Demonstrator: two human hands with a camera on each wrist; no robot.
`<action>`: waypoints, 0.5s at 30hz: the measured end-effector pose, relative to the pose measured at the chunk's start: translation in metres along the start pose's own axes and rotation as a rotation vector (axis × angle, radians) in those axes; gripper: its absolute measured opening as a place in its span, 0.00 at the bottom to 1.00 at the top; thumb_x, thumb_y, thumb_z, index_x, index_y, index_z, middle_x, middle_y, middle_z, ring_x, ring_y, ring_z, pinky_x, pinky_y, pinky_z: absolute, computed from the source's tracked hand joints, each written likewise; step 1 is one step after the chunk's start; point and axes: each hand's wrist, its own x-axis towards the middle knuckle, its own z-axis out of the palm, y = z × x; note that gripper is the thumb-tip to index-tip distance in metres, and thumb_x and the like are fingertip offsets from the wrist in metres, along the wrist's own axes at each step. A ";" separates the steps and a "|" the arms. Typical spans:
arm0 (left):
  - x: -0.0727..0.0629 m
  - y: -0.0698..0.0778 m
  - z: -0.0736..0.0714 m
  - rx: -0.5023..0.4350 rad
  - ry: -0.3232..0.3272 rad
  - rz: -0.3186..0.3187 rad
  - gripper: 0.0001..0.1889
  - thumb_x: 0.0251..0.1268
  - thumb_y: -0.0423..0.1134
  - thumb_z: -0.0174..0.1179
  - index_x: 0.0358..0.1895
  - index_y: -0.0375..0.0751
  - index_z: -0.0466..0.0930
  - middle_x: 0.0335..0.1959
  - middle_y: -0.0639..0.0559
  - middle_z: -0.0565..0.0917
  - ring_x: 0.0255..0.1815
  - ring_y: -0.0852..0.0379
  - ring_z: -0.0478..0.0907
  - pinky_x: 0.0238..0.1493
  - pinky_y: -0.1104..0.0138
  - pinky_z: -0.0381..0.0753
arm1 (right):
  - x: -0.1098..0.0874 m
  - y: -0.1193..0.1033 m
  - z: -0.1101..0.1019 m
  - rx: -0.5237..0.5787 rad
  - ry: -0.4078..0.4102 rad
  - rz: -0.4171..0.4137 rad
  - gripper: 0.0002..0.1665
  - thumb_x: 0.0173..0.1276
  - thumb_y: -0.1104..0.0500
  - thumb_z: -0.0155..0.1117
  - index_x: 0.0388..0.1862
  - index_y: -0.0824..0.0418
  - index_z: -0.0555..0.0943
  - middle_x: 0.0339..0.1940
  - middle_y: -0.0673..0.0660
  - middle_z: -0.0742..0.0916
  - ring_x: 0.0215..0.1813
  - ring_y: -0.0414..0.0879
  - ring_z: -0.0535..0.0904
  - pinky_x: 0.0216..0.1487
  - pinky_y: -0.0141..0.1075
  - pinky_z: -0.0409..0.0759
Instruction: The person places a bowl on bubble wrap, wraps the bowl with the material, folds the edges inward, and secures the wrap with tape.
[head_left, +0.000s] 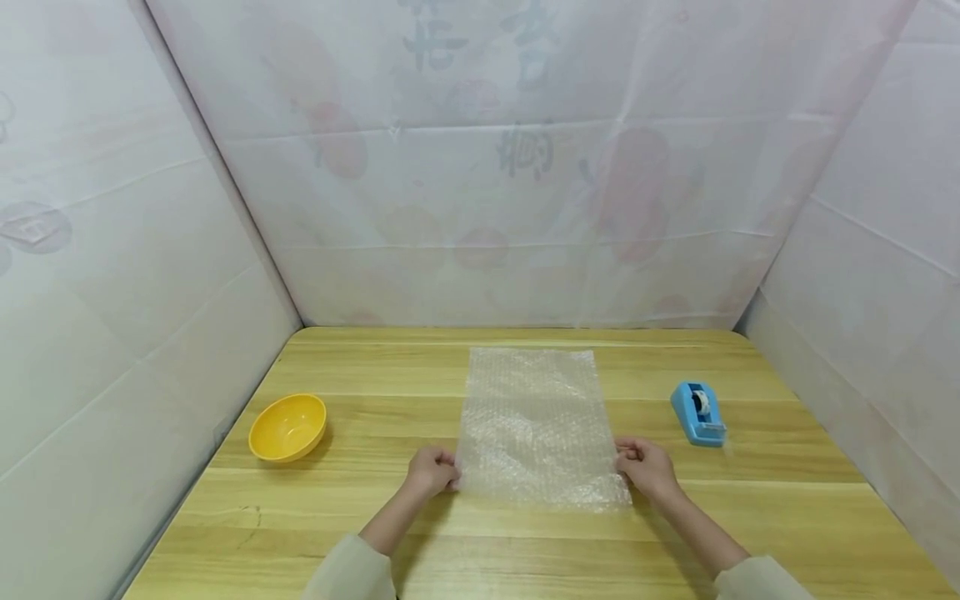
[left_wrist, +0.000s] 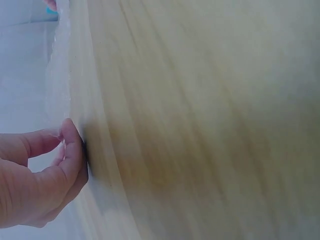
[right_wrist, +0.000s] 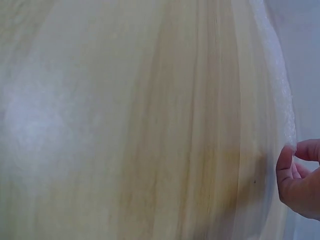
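Observation:
A clear sheet of bubble wrap [head_left: 536, 425] lies spread over the middle of the wooden table, its long sides running away from the person. At its near left edge the left hand [head_left: 432, 472] pinches the wrap between thumb and fingers. The right hand [head_left: 647, 467] pinches the opposite edge, near the right front corner. In the left wrist view, thumb and fingertips of the left hand [left_wrist: 45, 172] meet at the film's edge. The right wrist view shows the right hand [right_wrist: 300, 177] gripping the strip of bubble wrap [right_wrist: 280, 80] close over the tabletop.
To the left on the table [head_left: 525, 554] stands a yellow bowl [head_left: 288, 427]. A blue tape dispenser [head_left: 698, 414] with a roll of tape sits to the right of the wrap. Pale printed cloth walls [head_left: 480, 192] enclose the table at the back and both sides.

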 end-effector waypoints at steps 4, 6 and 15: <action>-0.003 -0.002 -0.004 0.007 -0.002 0.001 0.07 0.52 0.20 0.56 0.36 0.20 0.75 0.25 0.43 0.77 0.23 0.60 0.74 0.26 0.71 0.81 | -0.003 -0.001 0.004 -0.006 0.002 -0.001 0.23 0.56 0.71 0.55 0.53 0.77 0.73 0.26 0.54 0.79 0.25 0.41 0.72 0.22 0.28 0.73; -0.005 -0.002 -0.006 0.021 0.000 -0.002 0.07 0.52 0.20 0.56 0.36 0.21 0.76 0.26 0.44 0.77 0.24 0.60 0.74 0.26 0.71 0.81 | -0.004 -0.001 0.005 -0.010 0.002 -0.002 0.23 0.56 0.71 0.55 0.53 0.77 0.73 0.25 0.54 0.78 0.24 0.42 0.72 0.22 0.29 0.72; -0.008 -0.006 -0.009 0.047 -0.002 0.001 0.05 0.51 0.21 0.56 0.33 0.23 0.77 0.23 0.47 0.77 0.22 0.61 0.74 0.25 0.71 0.80 | -0.006 0.000 0.010 0.002 -0.014 0.012 0.23 0.57 0.71 0.54 0.54 0.76 0.73 0.27 0.55 0.79 0.25 0.42 0.73 0.23 0.29 0.73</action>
